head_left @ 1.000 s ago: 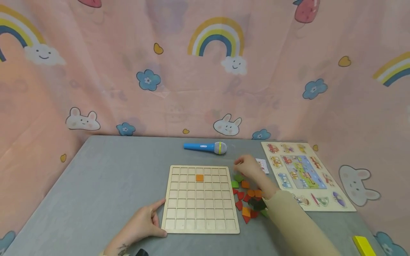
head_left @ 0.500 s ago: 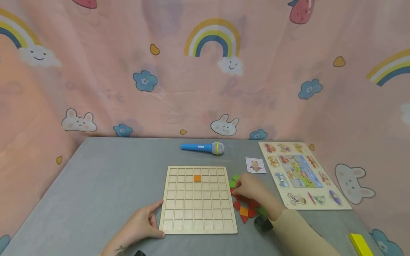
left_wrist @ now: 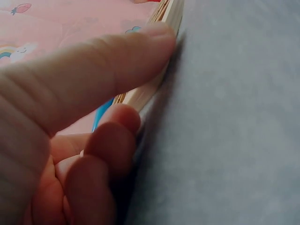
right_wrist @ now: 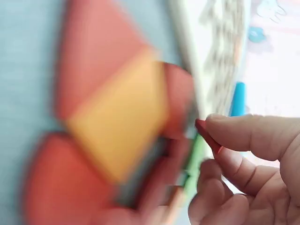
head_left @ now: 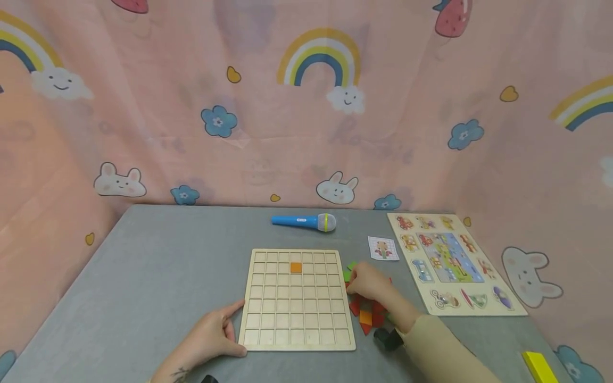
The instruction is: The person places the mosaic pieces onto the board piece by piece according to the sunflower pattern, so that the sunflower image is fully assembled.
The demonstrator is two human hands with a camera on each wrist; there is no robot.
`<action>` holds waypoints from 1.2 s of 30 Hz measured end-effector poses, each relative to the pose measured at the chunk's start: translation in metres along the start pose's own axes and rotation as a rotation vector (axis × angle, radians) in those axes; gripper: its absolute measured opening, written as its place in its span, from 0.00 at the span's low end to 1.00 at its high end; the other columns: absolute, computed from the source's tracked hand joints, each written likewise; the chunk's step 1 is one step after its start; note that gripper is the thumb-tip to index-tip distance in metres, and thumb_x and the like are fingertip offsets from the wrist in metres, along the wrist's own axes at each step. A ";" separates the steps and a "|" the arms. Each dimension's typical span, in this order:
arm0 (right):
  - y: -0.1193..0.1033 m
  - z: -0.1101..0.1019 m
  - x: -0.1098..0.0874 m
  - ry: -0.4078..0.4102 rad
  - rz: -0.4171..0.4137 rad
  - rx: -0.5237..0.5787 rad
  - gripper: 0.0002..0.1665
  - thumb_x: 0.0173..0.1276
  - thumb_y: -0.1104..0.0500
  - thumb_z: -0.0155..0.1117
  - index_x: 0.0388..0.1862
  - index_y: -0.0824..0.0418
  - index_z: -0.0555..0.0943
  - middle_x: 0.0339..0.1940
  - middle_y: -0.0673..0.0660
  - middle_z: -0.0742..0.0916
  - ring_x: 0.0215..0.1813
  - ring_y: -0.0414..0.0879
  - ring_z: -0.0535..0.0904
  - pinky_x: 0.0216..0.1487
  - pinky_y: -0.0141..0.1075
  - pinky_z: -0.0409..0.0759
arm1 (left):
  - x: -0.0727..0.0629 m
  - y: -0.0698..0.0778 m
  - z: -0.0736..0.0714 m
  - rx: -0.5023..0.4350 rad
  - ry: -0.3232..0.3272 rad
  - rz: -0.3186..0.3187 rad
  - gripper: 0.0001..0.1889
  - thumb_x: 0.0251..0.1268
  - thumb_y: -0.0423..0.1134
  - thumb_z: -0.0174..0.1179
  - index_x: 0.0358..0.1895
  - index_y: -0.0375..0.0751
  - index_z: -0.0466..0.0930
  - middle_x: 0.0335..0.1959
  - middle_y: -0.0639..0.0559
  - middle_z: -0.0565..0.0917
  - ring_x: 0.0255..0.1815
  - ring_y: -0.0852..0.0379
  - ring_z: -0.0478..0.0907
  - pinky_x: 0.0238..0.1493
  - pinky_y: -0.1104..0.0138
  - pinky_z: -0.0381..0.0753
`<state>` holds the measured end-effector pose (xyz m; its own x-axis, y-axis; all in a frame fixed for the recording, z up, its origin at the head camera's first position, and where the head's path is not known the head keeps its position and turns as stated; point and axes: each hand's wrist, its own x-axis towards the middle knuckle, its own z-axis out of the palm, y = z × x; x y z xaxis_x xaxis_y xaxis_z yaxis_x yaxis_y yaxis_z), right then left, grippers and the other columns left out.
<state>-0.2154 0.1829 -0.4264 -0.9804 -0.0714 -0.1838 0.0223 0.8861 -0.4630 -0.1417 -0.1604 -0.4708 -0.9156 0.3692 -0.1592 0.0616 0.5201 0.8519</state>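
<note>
A pale wooden grid board (head_left: 297,306) lies flat, with an orange square tile (head_left: 296,267) in one upper cell. My left hand (head_left: 213,335) touches its left edge and front-left corner with extended forefinger and thumb; the left wrist view shows the thumb (left_wrist: 136,65) against the board's side (left_wrist: 145,91), the other fingers bent. Just right of the board, my right hand (head_left: 371,282) hovers over loose coloured pieces. Between thumb and forefinger it pinches a small red piece (right_wrist: 208,136), seen edge-on; its shape cannot be told. Red pieces (right_wrist: 70,178) and an orange one (right_wrist: 119,119) lie below.
Behind the right hand lies a printed pattern card (head_left: 383,248). A picture puzzle board (head_left: 457,298) occupies the right side. A blue toy microphone (head_left: 304,221) lies at the back, and a yellow block (head_left: 540,367) at the front right. Green pieces (head_left: 347,275) touch the right hand's area.
My right hand has come from beside the pattern card down to the piece pile, uncovering the card. During the last half second it barely moves. The left hand stays at the grid board.
</note>
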 end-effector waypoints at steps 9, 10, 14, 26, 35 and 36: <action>-0.040 0.001 0.035 -0.008 -0.197 0.239 0.07 0.51 0.65 0.68 0.21 0.61 0.77 0.22 0.51 0.78 0.26 0.43 0.70 0.25 0.33 0.68 | -0.001 -0.001 0.000 0.006 -0.002 -0.001 0.53 0.29 0.34 0.75 0.68 0.28 0.58 0.13 0.55 0.75 0.14 0.62 0.69 0.17 0.68 0.69; -0.046 0.004 0.038 -0.013 -0.214 0.233 0.06 0.51 0.66 0.67 0.23 0.61 0.78 0.23 0.52 0.79 0.27 0.43 0.71 0.26 0.33 0.68 | -0.001 -0.001 -0.001 0.004 -0.006 -0.002 0.53 0.29 0.35 0.75 0.68 0.28 0.58 0.13 0.54 0.76 0.14 0.62 0.70 0.17 0.68 0.69; -0.071 0.013 0.046 -0.042 -0.253 0.190 0.06 0.51 0.71 0.63 0.27 0.63 0.81 0.26 0.53 0.82 0.29 0.43 0.72 0.29 0.33 0.71 | 0.000 -0.002 -0.001 -0.004 -0.020 -0.008 0.53 0.30 0.36 0.75 0.68 0.29 0.57 0.13 0.54 0.76 0.14 0.61 0.70 0.17 0.68 0.70; -0.102 0.026 0.058 -0.102 -0.253 0.125 0.07 0.60 0.69 0.59 0.31 0.62 0.84 0.31 0.53 0.83 0.33 0.43 0.73 0.34 0.33 0.72 | 0.003 0.002 -0.002 -0.002 -0.009 -0.033 0.54 0.28 0.35 0.76 0.68 0.29 0.58 0.13 0.54 0.76 0.13 0.62 0.69 0.14 0.68 0.66; -0.113 0.038 0.063 -0.143 -0.323 0.052 0.07 0.57 0.70 0.61 0.23 0.61 0.82 0.24 0.51 0.81 0.28 0.42 0.71 0.28 0.30 0.69 | 0.002 0.002 -0.002 -0.015 -0.008 -0.025 0.54 0.27 0.34 0.76 0.67 0.28 0.58 0.13 0.55 0.76 0.13 0.62 0.69 0.15 0.68 0.67; -0.114 0.039 0.063 -0.139 -0.328 0.027 0.07 0.57 0.69 0.61 0.23 0.61 0.82 0.24 0.51 0.81 0.28 0.42 0.71 0.29 0.31 0.69 | 0.002 0.002 -0.002 -0.014 -0.009 -0.024 0.54 0.27 0.34 0.76 0.67 0.28 0.58 0.13 0.54 0.76 0.13 0.62 0.69 0.15 0.69 0.68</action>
<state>-0.2723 0.0598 -0.4193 -0.9003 -0.4131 -0.1369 -0.2821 0.7936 -0.5391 -0.1441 -0.1603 -0.4686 -0.9133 0.3633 -0.1842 0.0336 0.5179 0.8548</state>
